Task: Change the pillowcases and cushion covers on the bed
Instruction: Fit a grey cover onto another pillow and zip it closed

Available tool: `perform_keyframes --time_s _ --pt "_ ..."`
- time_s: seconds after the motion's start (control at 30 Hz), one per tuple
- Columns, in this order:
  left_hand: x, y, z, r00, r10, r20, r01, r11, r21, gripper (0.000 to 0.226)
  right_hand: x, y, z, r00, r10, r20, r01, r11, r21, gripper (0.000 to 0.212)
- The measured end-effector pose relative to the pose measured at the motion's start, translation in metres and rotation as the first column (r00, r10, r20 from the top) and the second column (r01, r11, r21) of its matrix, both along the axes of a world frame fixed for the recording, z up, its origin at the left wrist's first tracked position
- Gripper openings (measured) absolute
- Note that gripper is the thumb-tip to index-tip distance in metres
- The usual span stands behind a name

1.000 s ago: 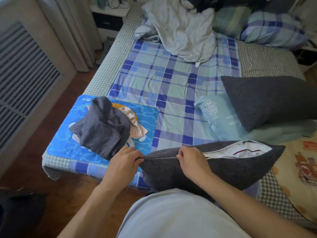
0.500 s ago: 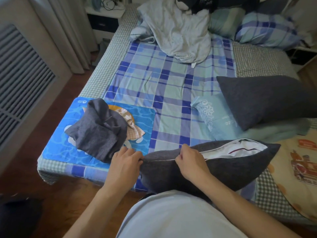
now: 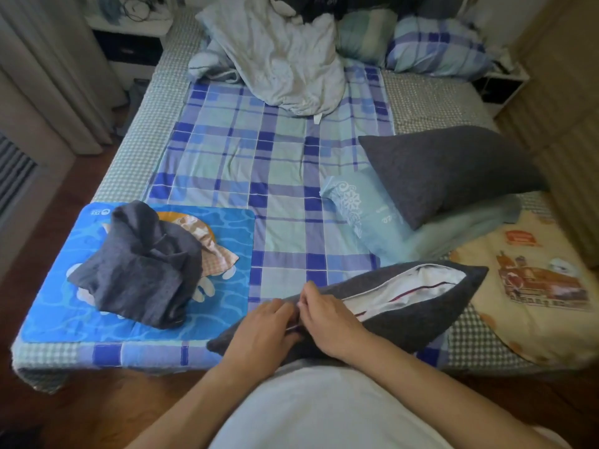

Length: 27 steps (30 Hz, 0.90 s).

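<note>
From the head view, a grey cushion [image 3: 405, 315] lies along the near edge of the bed [image 3: 278, 176], its zip seam facing up and open toward the right end, where the white insert [image 3: 418, 281] shows. Both hands meet at the closed part of the seam: the left hand [image 3: 259, 328] has its grip pinched on the cover fabric just left of the zip, and the right hand [image 3: 327, 319] has its grip closed at the seam, apparently on the slider, though the slider itself is too small to make out. The step in hand looks like zipping the cover shut. To do it well, the left hand should keep the seam taut and flat while the right draws the slider steadily along, tucking the insert below the teeth so it does not snag. A second grey cushion [image 3: 453, 170] rests by the right edge, and a crumpled grey cover [image 3: 139, 270] sits on a blue mat [image 3: 48, 319] at the near left corner.
</note>
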State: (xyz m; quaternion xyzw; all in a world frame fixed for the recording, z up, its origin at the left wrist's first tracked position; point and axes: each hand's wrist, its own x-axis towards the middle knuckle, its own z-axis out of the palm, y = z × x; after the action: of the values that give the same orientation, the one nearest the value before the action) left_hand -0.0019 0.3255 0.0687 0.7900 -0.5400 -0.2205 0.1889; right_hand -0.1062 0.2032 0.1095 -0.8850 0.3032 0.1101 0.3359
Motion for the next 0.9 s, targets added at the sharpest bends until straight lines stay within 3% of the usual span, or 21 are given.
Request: perform_keyframes --time_s 0.1,0.23,0.3,0.33,0.43,0.5,0.57,0.6,0.7,0.73,0.8,0.9 --pt "-0.002 0.007 -0.001 1.0 0.029 -0.009 -0.029 1.0 0.007 0.021 -0.003 -0.002 -0.008 0.999 -0.013 -0.038 0.016 0.996 0.084 0.013" --pt "0.0 0.012 0.003 0.998 0.049 -0.026 -0.05 0.998 -0.029 0.015 -0.008 0.001 -0.017 0.985 -0.15 -0.08 0.168 0.936 0.309 0.013" --pt "0.0 0.012 0.004 0.996 0.063 -0.064 -0.069 0.993 -0.099 0.007 -0.006 -0.001 -0.02 0.972 -0.205 -0.118 0.237 0.866 0.44 0.03" --pt "0.001 0.012 0.004 0.995 0.072 -0.07 -0.08 0.99 -0.12 0.007 -0.004 -0.002 -0.02 0.958 -0.247 -0.144 0.285 0.779 0.559 0.046" --pt "-0.001 0.012 0.002 0.993 0.048 -0.109 -0.062 0.989 -0.132 0.013 0.0 0.0 -0.025 0.897 -0.386 -0.216 0.354 0.332 0.875 0.068" --pt "-0.002 0.011 0.001 0.988 0.069 -0.138 -0.086 0.989 -0.118 0.015 0.003 0.002 -0.026 0.891 -0.388 -0.236 0.343 0.236 0.909 0.07" --pt "-0.001 0.01 -0.001 0.982 0.127 -0.14 -0.143 0.983 -0.115 0.016 0.003 0.002 -0.024 0.919 -0.351 -0.181 0.296 0.31 0.903 0.068" --pt "0.0 0.009 -0.002 0.976 0.157 -0.15 -0.174 0.979 -0.105 0.017 0.001 0.001 -0.022 0.932 -0.338 -0.129 0.267 0.403 0.875 0.065" --pt "0.003 0.005 0.0 0.97 0.195 -0.142 -0.208 0.975 -0.082 0.021 -0.009 -0.001 -0.02 0.956 -0.29 0.055 0.217 0.817 0.535 0.046" --pt "0.004 0.003 0.001 0.97 0.2 -0.139 -0.212 0.974 -0.076 0.021 -0.011 0.0 -0.021 0.959 -0.267 0.091 0.209 0.89 0.406 0.039" --pt "0.003 -0.001 0.003 0.958 0.228 -0.172 -0.24 0.969 -0.055 0.017 -0.012 0.002 -0.022 0.972 -0.202 0.116 0.176 0.963 0.206 0.027" --pt "0.002 -0.003 0.003 0.867 0.376 -0.327 -0.393 0.919 0.014 0.014 -0.009 0.0 -0.021 0.98 -0.113 0.164 0.113 0.994 0.009 0.008"
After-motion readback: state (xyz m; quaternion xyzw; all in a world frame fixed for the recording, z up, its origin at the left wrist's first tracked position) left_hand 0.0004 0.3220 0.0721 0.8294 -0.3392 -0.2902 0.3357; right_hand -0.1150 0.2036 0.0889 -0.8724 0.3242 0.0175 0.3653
